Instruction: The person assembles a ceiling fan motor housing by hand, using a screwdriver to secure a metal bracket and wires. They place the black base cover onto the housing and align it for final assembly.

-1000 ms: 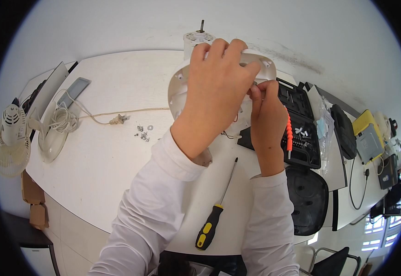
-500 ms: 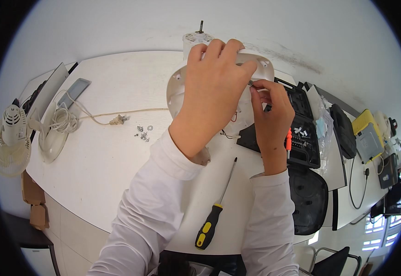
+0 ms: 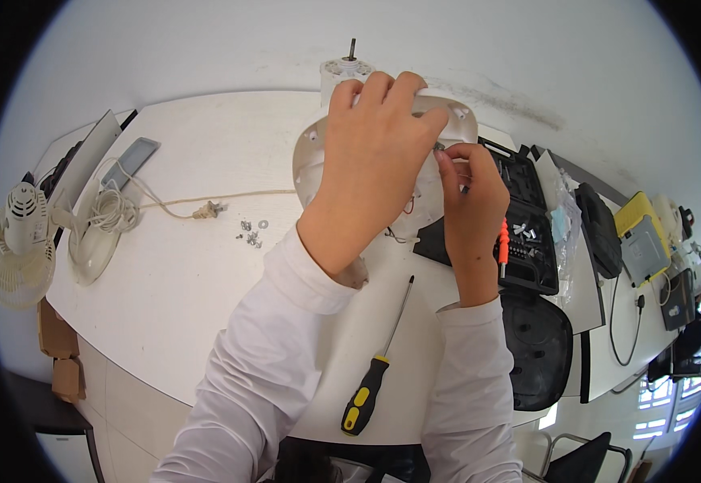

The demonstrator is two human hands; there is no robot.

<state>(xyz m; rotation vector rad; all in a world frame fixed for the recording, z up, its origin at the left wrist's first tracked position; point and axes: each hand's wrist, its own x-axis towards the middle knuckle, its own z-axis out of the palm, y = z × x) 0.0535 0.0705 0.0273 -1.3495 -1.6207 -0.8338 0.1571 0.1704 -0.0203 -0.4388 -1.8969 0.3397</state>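
Observation:
My left hand (image 3: pixel 371 173) grips the top edge of a white plastic fan housing (image 3: pixel 312 157) that stands tilted on the white table (image 3: pixel 173 290), with a motor and shaft (image 3: pixel 346 64) rising behind it. My right hand (image 3: pixel 473 201) has its fingertips pinched at the housing's right side, where thin wires hang; whatever small part they pinch is too small to tell. A yellow-and-black screwdriver (image 3: pixel 375 370) lies on the table between my forearms.
Several loose screws (image 3: pixel 251 233) and a plug on a beige cord (image 3: pixel 206 209) lie left of the housing. A black bit case (image 3: pixel 523 241) sits to the right. A small white fan (image 3: pixel 20 241) and coiled cord (image 3: pixel 109 213) are far left; a black chair (image 3: pixel 540 346) is lower right.
My right hand has lowered slightly along the housing's right side, fingertips staying pinched there. My left hand keeps its hold on the top edge.

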